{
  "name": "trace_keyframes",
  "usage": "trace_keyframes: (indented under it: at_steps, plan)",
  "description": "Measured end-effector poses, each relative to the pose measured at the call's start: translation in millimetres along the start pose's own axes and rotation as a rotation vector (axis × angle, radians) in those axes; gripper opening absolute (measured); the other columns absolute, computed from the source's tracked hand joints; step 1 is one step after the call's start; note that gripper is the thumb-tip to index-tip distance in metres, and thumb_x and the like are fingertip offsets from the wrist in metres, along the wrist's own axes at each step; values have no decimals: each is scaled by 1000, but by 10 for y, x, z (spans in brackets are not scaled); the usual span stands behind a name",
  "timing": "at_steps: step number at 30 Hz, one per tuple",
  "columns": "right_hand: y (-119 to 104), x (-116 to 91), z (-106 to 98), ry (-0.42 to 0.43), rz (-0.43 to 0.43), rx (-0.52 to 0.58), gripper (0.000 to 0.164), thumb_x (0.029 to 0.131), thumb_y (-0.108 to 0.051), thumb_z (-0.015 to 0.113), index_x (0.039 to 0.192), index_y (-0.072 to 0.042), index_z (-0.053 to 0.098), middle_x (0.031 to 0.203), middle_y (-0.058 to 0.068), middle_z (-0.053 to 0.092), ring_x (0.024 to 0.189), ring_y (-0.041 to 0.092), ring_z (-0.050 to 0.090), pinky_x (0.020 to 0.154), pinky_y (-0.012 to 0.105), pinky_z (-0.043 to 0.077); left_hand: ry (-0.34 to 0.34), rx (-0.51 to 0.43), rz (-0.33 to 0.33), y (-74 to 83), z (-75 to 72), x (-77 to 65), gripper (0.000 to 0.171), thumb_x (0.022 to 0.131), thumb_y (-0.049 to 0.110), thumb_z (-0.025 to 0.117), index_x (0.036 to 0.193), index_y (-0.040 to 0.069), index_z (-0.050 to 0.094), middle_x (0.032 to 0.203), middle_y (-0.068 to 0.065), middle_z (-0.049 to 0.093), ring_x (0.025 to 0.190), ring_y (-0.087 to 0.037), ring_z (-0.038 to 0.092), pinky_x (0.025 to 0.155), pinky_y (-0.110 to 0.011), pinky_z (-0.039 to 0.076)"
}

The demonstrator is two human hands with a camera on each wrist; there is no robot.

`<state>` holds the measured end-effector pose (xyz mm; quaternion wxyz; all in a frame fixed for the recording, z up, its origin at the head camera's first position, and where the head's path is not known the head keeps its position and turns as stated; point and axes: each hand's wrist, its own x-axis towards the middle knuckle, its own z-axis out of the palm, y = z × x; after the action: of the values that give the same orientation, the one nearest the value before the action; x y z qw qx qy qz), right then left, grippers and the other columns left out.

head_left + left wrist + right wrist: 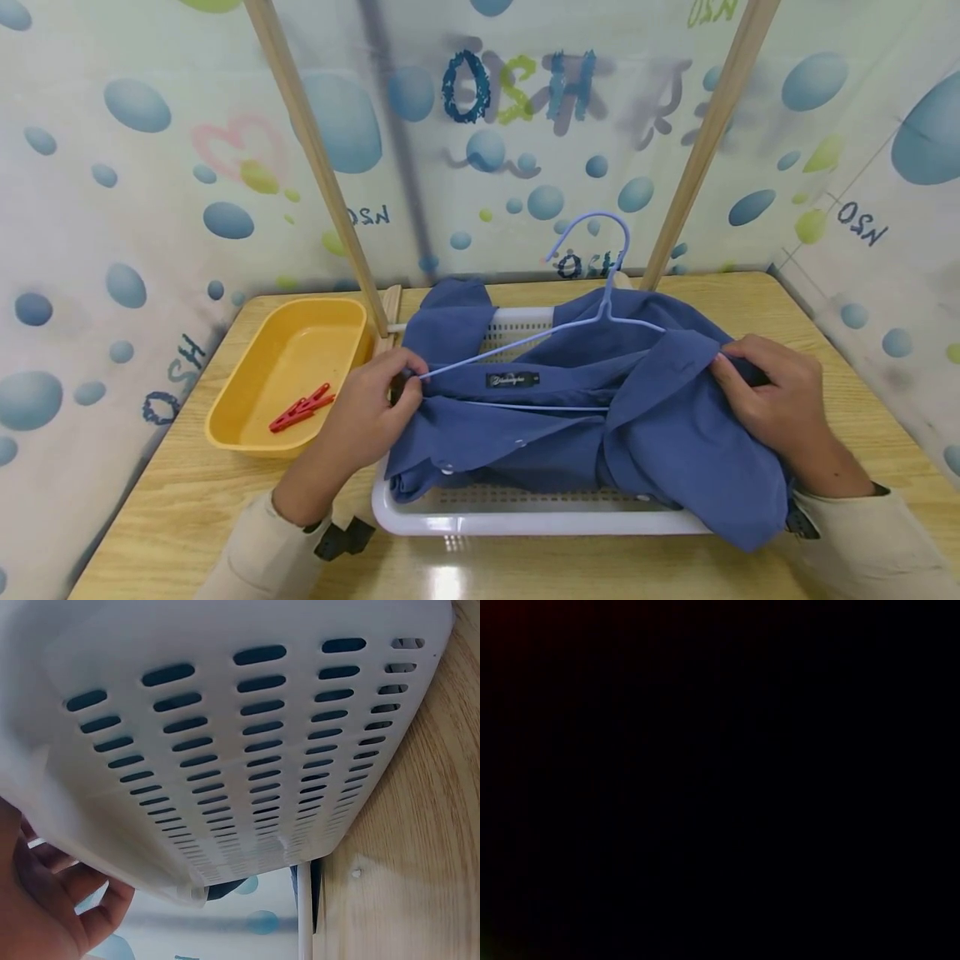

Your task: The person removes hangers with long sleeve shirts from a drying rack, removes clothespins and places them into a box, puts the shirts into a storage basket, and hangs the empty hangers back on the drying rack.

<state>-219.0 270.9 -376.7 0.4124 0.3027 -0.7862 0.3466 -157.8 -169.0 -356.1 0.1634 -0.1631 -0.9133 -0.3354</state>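
Left hand (367, 408) pinches the hanger (525, 342) end; right hand (772, 400) grips the shirt (540, 442) over a basket (525, 521) on the table (187, 508).

Home laundry corner, bubble-print curtain (150, 167), wooden table (225, 517), clothespins (302, 408), slotted basket (525, 521)

The bubble-patterned plastic sheet (135, 208) around my bench carries mirrored lettering that reads "OSH" and "OSN" in blue and green; the black label (512, 380) inside my blue shirt's (675, 433) collar is too small to read.
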Motion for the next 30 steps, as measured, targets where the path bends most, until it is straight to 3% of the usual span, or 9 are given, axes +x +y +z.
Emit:
trace_keyframes:
  at_steps: [14,30]
  plan:
    - [-36,0,19,-26,6,-15,57,98,-46,56,78,6,69,72,20,68,78,-12,56,81,3,39,-37,14,-11,-6,-29,-7,6,102,17,54,104,13,59,77,3,57,66,-9,49,60,-22,44]
    - [-66,-5,17,-68,-4,-83,55,100,-45,52,82,3,71,77,18,71,71,7,63,82,3,40,3,30,12,9,-37,-8,10,105,17,51,111,11,56,88,0,65,73,-10,56,68,-24,51]
